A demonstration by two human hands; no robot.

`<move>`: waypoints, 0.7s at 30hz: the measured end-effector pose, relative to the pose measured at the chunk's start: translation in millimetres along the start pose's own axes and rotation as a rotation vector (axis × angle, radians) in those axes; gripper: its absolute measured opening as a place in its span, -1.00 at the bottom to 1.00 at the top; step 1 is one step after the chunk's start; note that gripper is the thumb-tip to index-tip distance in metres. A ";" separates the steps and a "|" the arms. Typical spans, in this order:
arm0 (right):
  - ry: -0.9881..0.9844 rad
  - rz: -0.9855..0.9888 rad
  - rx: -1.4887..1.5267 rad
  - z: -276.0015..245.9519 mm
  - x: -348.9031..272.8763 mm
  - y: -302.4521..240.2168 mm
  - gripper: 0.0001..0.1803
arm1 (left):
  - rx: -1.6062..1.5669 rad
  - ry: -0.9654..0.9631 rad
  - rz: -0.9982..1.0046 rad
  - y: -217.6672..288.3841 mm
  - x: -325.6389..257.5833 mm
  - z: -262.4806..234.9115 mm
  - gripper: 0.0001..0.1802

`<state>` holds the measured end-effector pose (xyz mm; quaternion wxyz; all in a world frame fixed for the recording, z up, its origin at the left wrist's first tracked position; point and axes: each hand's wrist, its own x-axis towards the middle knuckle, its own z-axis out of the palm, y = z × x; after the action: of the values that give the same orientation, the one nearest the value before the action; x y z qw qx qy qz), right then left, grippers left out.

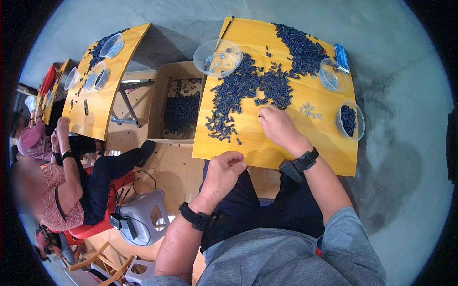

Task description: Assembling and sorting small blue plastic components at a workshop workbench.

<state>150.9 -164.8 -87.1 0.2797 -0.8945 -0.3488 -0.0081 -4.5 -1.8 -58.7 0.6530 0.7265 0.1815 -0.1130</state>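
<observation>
Much is left — the right hand [279,127], fingers bent, touches the big pile of dark pieces [248,90], the left hand [224,171] is curled, content unclear — only the small tub [349,120] is filled.

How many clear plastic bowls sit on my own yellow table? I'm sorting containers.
3: a large bowl at the table's far left corner, a tilted bowl far right, and a bowl of dark pieces at the right edge.

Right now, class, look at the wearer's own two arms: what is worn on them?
Both hands are bare. The left hand has a black strap with a small black unit at the wrist; the right hand wears the same. Grey short sleeves end above the elbows.
</observation>
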 end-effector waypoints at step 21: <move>-0.135 0.456 1.654 -9.1 -47.1 -54.9 -0.86 | -0.323 0.065 0.053 8.9 -3.0 3.2 -0.75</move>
<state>82.4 -165.6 -62.1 0.8151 -0.4499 -0.0702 0.3581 -3.4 -6.0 -49.8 0.7577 0.6200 0.1992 -0.0417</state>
